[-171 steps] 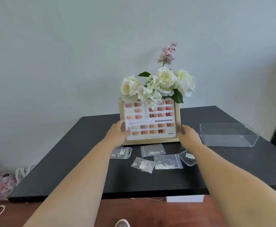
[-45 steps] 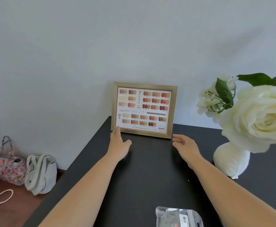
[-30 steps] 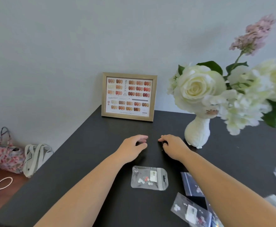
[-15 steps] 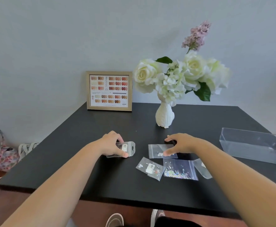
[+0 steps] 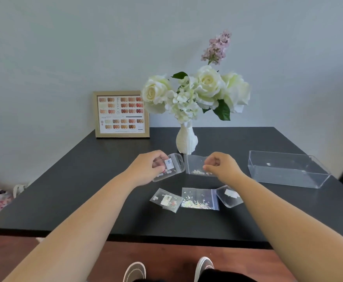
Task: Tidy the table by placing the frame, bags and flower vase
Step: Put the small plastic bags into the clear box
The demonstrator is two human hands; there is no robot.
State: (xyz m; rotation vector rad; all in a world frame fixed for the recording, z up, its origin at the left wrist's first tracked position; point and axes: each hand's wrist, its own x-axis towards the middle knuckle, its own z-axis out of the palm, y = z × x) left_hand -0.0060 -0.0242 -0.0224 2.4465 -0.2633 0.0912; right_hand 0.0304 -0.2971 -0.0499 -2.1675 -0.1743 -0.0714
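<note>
Bag step: left hand [image 5: 146, 171] and right hand [image 5: 222, 168] each pinch a bag; next, drop into clear tray [image 5: 288, 171] right of right hand.

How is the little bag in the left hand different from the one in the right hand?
The bag in the left hand has rounded corners, a white barcode label and a slot near its top; the bag in the right hand has squarer corners and no label that shows. The left hand holds its bag tilted, while the right hand pinches its bag by one edge, with pale bits gathered along the bottom. Both are small, clear and hold tiny decorations.
</note>
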